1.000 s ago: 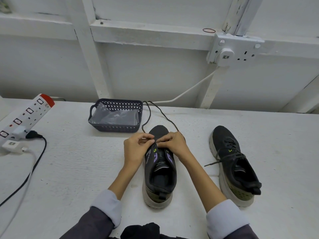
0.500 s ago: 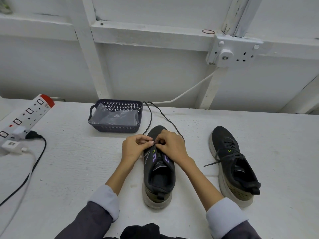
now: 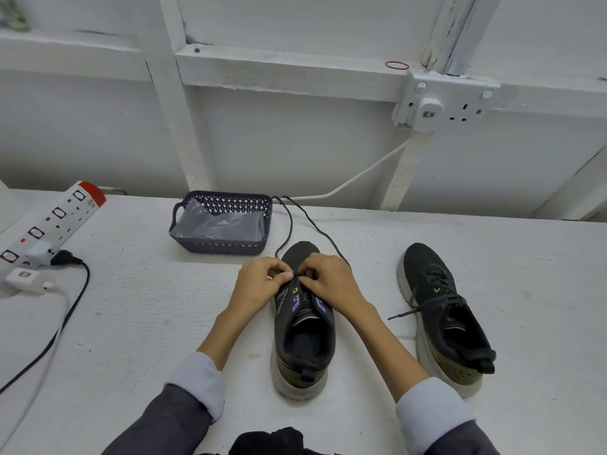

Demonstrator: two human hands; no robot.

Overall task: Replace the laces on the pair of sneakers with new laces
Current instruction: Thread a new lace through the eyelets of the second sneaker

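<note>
Left grip, right grip: fingers curled, both pinching dark lace at front eyelets of centre sneaker on bench; loose ends trail toward 12 o'clock. Laced sneaker at 3 o'clock.

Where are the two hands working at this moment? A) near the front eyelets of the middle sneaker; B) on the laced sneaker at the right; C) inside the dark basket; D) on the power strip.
A: the left hand and the right hand both pinch the lace over the middle sneaker, and the laced sneaker lies untouched.
</note>
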